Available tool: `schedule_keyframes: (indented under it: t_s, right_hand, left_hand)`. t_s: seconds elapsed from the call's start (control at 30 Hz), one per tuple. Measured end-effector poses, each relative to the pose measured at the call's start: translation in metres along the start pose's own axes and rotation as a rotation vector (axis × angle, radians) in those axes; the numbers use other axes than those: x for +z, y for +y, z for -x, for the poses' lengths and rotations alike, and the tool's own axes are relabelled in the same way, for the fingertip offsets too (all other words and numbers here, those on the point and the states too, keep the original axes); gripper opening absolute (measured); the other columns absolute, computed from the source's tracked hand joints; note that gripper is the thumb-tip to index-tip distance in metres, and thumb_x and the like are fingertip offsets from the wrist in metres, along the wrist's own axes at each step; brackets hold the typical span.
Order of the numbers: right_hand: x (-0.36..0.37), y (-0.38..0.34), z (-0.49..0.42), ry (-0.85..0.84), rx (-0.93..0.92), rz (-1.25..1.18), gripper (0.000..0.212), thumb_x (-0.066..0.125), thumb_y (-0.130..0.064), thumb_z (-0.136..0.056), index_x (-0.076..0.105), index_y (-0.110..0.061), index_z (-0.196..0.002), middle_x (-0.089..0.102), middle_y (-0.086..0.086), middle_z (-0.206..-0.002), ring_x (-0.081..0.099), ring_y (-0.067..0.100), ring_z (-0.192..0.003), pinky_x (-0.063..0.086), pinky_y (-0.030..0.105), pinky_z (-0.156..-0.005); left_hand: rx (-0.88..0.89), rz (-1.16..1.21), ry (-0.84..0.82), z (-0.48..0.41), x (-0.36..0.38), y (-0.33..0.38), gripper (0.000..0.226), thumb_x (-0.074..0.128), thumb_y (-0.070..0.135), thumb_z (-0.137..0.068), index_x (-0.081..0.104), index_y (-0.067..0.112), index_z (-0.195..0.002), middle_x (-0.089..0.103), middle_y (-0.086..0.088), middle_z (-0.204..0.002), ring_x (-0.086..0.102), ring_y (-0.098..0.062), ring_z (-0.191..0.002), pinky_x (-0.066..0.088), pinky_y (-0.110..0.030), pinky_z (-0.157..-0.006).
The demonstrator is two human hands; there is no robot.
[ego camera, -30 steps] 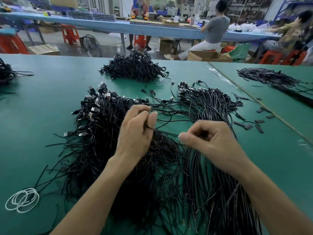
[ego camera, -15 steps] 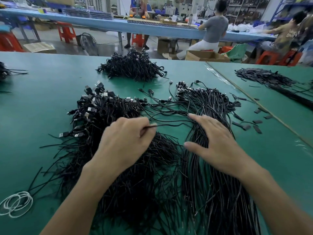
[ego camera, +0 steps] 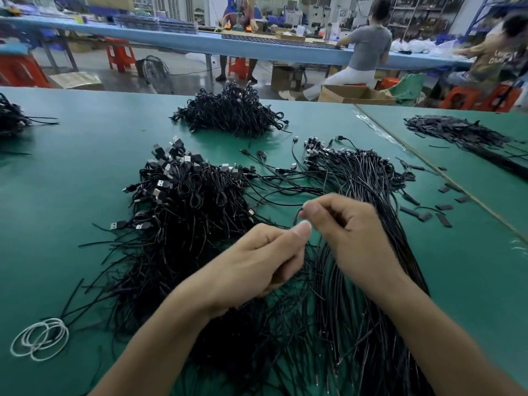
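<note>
Two heaps of thin black USB cables lie on the green table (ego camera: 71, 181): a looped, tangled heap (ego camera: 185, 201) on the left with plug ends showing, and a straighter bundle (ego camera: 363, 178) on the right. Above the gap between them my left hand (ego camera: 257, 264) and my right hand (ego camera: 351, 232) meet, fingers curled. A thin black cable (ego camera: 297, 217) arches between my right thumb and fingertips and runs down toward my left thumb. Both hands pinch it.
A third cable heap (ego camera: 231, 112) sits farther back. White rubber bands (ego camera: 40, 338) lie at the front left. Small black sleeves (ego camera: 428, 212) are scattered on the right beside a table seam. More black parts (ego camera: 457, 132) cover the neighbouring table. People sit at a blue bench behind.
My right hand, which lay flat on the right bundle half a second ago, has lifted and curled round a cable. My left hand has moved right to meet it.
</note>
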State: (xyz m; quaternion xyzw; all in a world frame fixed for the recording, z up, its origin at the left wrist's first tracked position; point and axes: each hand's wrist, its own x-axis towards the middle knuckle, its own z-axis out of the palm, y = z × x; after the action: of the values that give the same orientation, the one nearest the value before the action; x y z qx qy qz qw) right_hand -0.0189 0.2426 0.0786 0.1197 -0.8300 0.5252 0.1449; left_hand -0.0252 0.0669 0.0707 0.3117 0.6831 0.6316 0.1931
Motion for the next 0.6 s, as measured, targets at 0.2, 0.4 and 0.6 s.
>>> schedule_keyframes:
  t_s: [0.2,0.4,0.6]
  right_hand:
    - [0.014,0.002,0.025,-0.47,0.111,0.093,0.027,0.051,-0.04,-0.101,0.063,-0.036,-0.078,0.05,0.006,-0.061,0.039,0.015,-0.051,0.034,0.039,-0.048]
    - [-0.001,-0.013,0.022,-0.321,-0.006,0.195,0.017,0.063,-0.029,-0.095,0.068,-0.029,-0.079,0.061,-0.015,-0.067,0.052,0.001,-0.054,0.04,0.015,-0.05]
    - [-0.019,-0.019,0.004,-0.064,-0.131,0.004,0.017,0.076,-0.04,-0.075,0.072,-0.024,-0.073,0.062,-0.013,-0.062,0.051,0.001,-0.054,0.039,0.01,-0.053]
  left_hand:
    - [0.233,0.586,0.338,-0.008,-0.002,-0.003,0.044,0.042,0.042,-0.099,0.073,0.014,-0.085,0.052,0.003,-0.059,0.051,-0.011,-0.051,0.048,-0.022,-0.048]
    - [0.092,-0.239,0.419,-0.012,-0.002,-0.016,0.04,0.04,0.033,-0.103,0.07,0.02,-0.08,0.07,0.002,-0.072,0.066,-0.01,-0.07,0.054,-0.026,-0.066]
    - [-0.145,0.103,0.078,-0.002,0.007,0.0,0.067,0.032,0.057,-0.101,0.06,0.017,-0.054,0.031,0.008,-0.039,0.028,-0.007,-0.033,0.025,-0.017,-0.037]
